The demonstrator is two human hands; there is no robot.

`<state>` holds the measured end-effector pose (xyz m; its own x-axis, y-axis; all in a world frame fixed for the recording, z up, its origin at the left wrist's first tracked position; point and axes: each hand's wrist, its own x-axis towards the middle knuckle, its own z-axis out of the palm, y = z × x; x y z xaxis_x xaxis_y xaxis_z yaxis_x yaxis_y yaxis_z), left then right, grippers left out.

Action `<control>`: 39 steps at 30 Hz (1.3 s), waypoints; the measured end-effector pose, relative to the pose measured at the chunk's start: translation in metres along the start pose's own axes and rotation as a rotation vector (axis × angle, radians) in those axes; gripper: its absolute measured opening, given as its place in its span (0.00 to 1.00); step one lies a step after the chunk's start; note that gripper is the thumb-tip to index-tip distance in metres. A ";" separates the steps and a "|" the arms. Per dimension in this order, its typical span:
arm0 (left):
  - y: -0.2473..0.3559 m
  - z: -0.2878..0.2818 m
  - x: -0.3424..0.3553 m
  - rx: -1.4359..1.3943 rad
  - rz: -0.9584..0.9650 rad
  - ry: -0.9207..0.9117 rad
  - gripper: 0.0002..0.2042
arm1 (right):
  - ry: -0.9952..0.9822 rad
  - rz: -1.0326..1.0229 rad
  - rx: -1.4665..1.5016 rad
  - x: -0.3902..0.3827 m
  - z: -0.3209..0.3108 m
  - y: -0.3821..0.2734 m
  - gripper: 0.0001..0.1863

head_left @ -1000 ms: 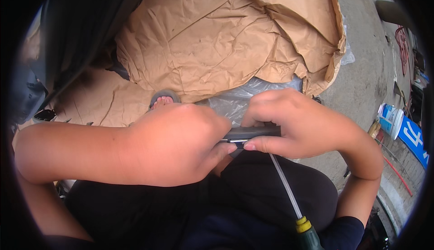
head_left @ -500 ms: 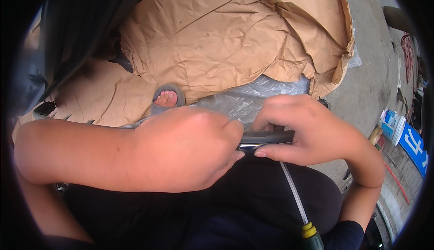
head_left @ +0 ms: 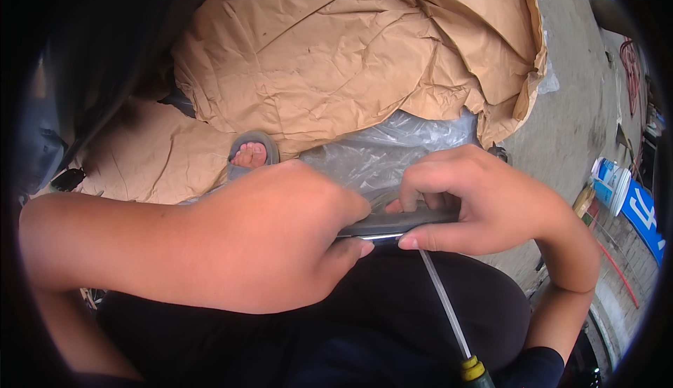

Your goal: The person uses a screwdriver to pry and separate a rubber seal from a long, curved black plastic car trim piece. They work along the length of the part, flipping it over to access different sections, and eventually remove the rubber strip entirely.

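A dark strip-like part (head_left: 420, 217) with a shiny edge lies between my two hands above my lap. My left hand (head_left: 287, 227) is closed on its left end, with the thumb tip against the shiny edge. My right hand (head_left: 484, 199) pinches its right end, fingers curled over the top and thumb pressed on the lower edge. A screwdriver (head_left: 445, 304) with a metal shaft and a green and yellow handle slants from the right thumb down to the lower border. Its tip is hidden at the strip, and neither hand grips its handle.
Crumpled brown paper (head_left: 315, 51) covers the ground ahead, with clear plastic sheeting (head_left: 392, 146) beside it. A sandaled foot (head_left: 251, 154) stands on the paper. At the right are a white and blue bucket (head_left: 611, 186), a blue sign (head_left: 641, 216) and a red hose (head_left: 629, 79).
My left hand has shifted slightly left and down along the strip, baring more of the shiny edge. The screwdriver has moved a little left. My right hand keeps its pinch.
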<state>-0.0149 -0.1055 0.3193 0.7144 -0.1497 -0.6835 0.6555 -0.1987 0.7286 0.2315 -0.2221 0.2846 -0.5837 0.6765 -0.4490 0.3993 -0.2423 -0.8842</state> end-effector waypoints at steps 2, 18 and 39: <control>-0.001 0.004 0.000 0.015 0.033 0.016 0.08 | 0.000 0.029 0.055 0.000 0.004 -0.001 0.18; -0.009 0.014 0.001 0.048 0.215 0.204 0.11 | 0.096 -0.057 -0.078 -0.007 0.020 0.004 0.17; 0.001 -0.032 0.013 -0.056 0.041 0.011 0.13 | 0.292 -0.084 -0.470 -0.074 0.019 -0.041 0.19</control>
<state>0.0029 -0.0769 0.3126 0.7436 -0.1459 -0.6525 0.6378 -0.1378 0.7577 0.2447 -0.2752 0.3517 -0.4339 0.8609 -0.2657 0.6710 0.1120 -0.7330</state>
